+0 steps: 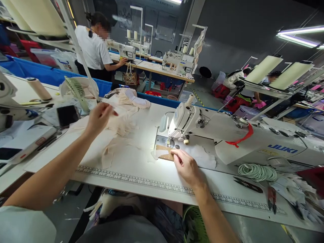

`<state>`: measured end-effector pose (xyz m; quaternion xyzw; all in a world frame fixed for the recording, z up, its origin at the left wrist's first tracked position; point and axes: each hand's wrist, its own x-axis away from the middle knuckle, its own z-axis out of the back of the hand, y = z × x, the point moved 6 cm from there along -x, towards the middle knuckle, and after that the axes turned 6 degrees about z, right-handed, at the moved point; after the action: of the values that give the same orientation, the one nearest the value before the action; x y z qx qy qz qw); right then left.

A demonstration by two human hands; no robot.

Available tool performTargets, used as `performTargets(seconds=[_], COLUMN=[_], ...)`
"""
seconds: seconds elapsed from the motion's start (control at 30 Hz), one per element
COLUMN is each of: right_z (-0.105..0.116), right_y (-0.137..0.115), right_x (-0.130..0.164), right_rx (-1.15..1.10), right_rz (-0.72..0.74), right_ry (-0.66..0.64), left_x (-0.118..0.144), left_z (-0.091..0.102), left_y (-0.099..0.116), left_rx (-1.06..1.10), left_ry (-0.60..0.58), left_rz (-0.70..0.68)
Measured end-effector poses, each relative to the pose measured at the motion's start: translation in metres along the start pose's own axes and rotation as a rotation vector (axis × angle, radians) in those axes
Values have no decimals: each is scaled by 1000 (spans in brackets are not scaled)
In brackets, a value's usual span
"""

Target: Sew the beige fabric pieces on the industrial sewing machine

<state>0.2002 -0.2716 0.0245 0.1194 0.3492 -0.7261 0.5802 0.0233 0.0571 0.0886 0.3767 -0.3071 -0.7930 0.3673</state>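
Note:
My left hand [100, 117] is raised over pale beige fabric pieces [121, 125] on the left of the sewing table. Motion blurs its fingers, and I cannot tell whether they hold anything. My right hand [186, 166] is at the front of the white sewing machine [202, 121], index finger stretched out and thumb apart from it. Its fingertip touches the brown strip [164, 152] on the machine bed, just in front of the lit needle area. I see nothing gripped in it. White cloth [202, 157] lies on the bed behind this hand.
A printed ruler [141, 182] runs along the table's front edge. Right of my arm lie dark thread snips [248, 185], a second pair of snips [272, 199] and coiled green cord [258, 172]. A phone [67, 116] and small fan [77, 92] stand left. A person [93, 50] works beyond.

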Motion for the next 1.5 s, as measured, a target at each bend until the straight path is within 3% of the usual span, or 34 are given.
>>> performTargets(seconds=[0.03, 0.1, 0.23, 0.3, 0.4, 0.5, 0.67, 0.73, 0.83, 1.23, 1.37, 1.5], right_z=[1, -1, -7, -11, -16, -22, -24, -24, -25, -5, -9, -14], right_y=[-3, -9, -17, -21, -27, -30, -28, -27, -27, -7, -6, -8], right_x=[-1, -2, 0, 1, 1, -1, -3, -2, -1, -3, -3, -5], right_rx=[-36, -57, 26, 93, 233, 355, 404, 406, 394, 246, 295, 329], right_rz=[32, 86, 150, 171, 197, 192, 194, 189, 181, -43, -73, -70], right_ry=[-21, -81, -196, -235, -285, -332, -349, -357, -371, -255, -283, -334], left_x=[6, 27, 83, 91, 73, 60, 89, 97, 95, 90, 91, 90], left_z=[8, 4, -52, -78, -98, -108, -150, -170, -188, -197, -201, -202], left_y=[9, 28, 37, 27, 17, 34, 82, 87, 80, 71, 66, 65], left_rx=[-20, -95, -188, -219, -243, -201, 60, 98, 33, -124, -112, -143], left_ry=[0, -168, -686, -783, -716, -694, -906, -948, -913, -905, -925, -893], left_rz=[-14, -108, -287, -329, -334, -331, -256, -210, -216, -173, -108, -126])
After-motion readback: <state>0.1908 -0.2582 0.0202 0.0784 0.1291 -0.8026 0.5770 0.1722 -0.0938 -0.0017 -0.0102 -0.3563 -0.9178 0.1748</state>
